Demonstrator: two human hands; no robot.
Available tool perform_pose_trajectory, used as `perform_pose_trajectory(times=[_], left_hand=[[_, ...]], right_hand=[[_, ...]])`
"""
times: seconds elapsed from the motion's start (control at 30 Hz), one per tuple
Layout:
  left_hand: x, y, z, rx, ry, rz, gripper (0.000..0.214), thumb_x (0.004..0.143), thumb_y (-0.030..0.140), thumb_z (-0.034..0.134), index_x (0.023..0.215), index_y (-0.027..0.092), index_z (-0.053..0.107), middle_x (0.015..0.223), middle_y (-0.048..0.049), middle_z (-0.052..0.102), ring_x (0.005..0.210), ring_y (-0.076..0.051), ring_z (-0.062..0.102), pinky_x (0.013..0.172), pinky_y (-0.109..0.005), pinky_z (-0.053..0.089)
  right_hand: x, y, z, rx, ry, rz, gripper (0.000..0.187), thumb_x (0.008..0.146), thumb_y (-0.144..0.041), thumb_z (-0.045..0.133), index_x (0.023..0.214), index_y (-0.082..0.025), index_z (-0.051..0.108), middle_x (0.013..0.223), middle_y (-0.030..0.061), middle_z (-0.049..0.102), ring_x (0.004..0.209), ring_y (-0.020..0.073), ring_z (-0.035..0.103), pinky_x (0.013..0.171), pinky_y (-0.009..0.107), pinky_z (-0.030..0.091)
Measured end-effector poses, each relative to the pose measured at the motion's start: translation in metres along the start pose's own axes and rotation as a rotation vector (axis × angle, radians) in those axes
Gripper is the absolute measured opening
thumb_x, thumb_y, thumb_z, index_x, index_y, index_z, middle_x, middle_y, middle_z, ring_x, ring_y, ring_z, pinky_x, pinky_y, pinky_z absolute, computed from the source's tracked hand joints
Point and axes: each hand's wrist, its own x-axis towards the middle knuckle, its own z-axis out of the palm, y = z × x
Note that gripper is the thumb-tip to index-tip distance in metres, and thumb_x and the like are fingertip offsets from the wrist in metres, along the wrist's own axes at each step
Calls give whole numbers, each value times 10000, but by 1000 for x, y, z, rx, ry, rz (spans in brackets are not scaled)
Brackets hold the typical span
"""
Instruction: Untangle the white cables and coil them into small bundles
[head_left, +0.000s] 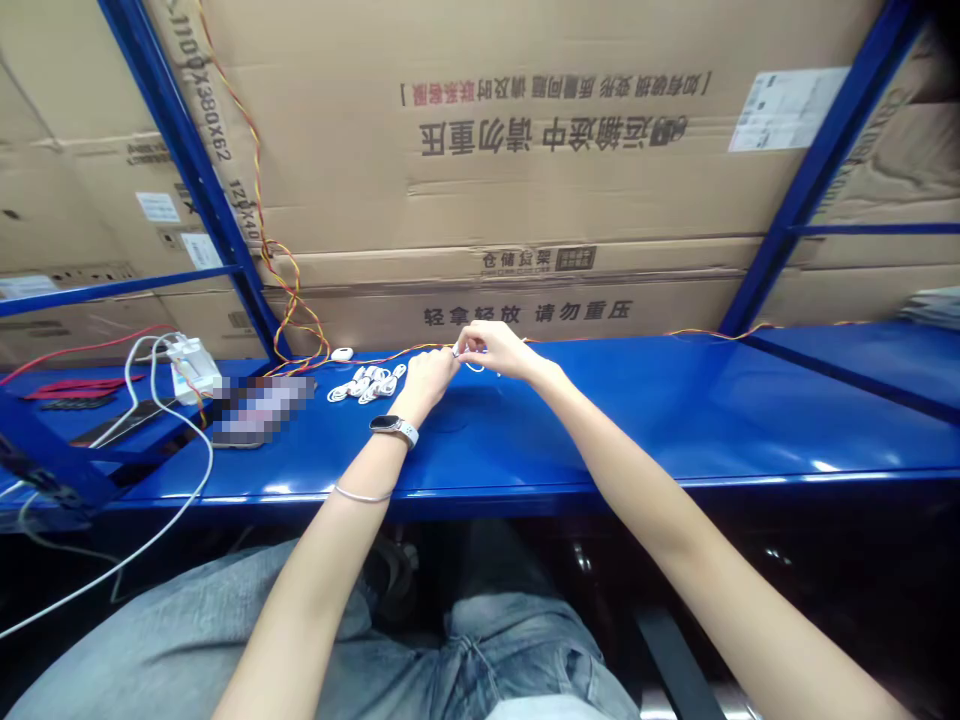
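Note:
Above the blue shelf, my left hand and my right hand meet with fingertips together. Both are closed in a pinch around a thin white cable, whose loop and end show below my right fingers. The exact part between the fingertips is mostly hidden. Several coiled white cables lie in a small heap left of my left hand. Behind that heap sits a small rounded white object.
A blurred-out flat object lies to the left, near a white power strip with white leads hanging down. Red and yellow twisted wires run along the back. Large cardboard boxes stand behind blue posts.

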Motion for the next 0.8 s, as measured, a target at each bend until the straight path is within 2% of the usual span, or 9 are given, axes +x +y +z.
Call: perform_pose_trajectory(times=[0.17,0.27,0.33,0.43,0.57,0.8], left_hand=[[2,-3,5,-18,7,28,428,989,384,306,1025,132,649,966,-166,706,932,-279,682,768,-321,477],[3,-4,9,-16,-11,59,373,975,328,349,1030,129,660,956,-164,708,925,-262,683,770,-307,470],[3,-4,10,-7,-9,78,361,968,308,363,1037,121,664,947,-172,707,920,-259,684,765,-304,468],[3,-4,11,9,-5,124,367,969,293,351,1027,123,670,917,-173,709,891,-266,689,748,-314,466],[3,-3,9,22,-17,242,372,976,307,347,1082,106,642,916,-180,709,873,-280,691,741,-331,464],[1,5,2,65,3,292,330,976,268,358,1039,93,631,968,-191,705,927,-273,686,759,-312,462]], right_hand=[[0,5,-1,-71,-9,-108,97,831,-210,615,844,-162,698,979,86,562,974,210,483,853,303,373],[-1,4,0,-109,-6,-133,102,837,-185,589,838,-163,688,1051,96,549,1012,221,476,877,320,365],[-2,3,-1,-82,-41,-130,102,832,-177,586,868,-154,679,1022,93,573,978,212,499,853,305,371],[-1,3,0,-47,-69,-100,112,841,-165,561,873,-137,664,908,80,610,872,186,529,792,275,373],[-2,6,4,33,-28,-56,129,823,-145,525,840,-127,652,829,55,632,765,146,535,713,239,364],[-3,18,0,312,27,188,103,712,-229,587,695,-137,629,648,-1,605,640,117,523,607,219,364]])
